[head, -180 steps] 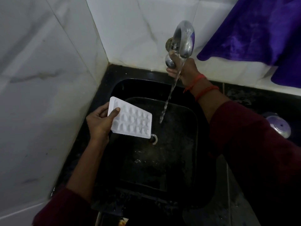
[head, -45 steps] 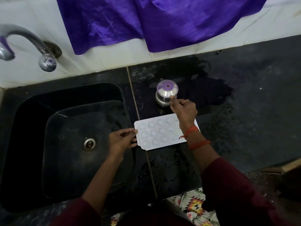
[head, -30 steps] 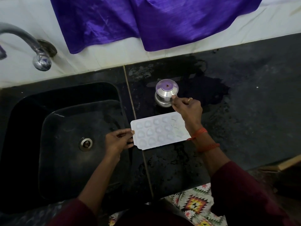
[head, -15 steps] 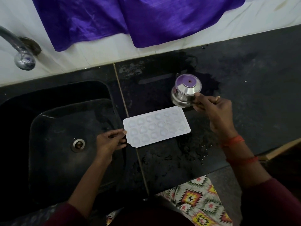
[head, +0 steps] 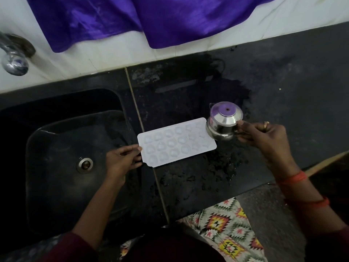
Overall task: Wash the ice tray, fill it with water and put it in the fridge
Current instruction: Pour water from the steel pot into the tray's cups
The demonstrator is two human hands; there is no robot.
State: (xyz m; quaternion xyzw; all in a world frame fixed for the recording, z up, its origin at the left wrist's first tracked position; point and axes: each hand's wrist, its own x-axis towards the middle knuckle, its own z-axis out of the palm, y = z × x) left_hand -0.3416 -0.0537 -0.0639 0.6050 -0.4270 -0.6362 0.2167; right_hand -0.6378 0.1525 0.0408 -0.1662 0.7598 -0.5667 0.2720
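Moved away from the tap (head: 14,61) and laid the ice tray (head: 176,142) flat on the wet desk (head: 283,82), just beside the sink (head: 56,129), with the left hand's (head: 119,161) fingers (head: 132,150) pinching its short edge. Raised off the desk a small steel pot (head: 223,123), gripped at its side by the right hand's (head: 268,137) curled fingers (head: 243,129) and touching or just above the tray's far end. Looks like washing done and filling about to begin.

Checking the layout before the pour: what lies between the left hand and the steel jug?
The ice tray, flat on the counter, in the head view: left hand at one end, jug at the other.
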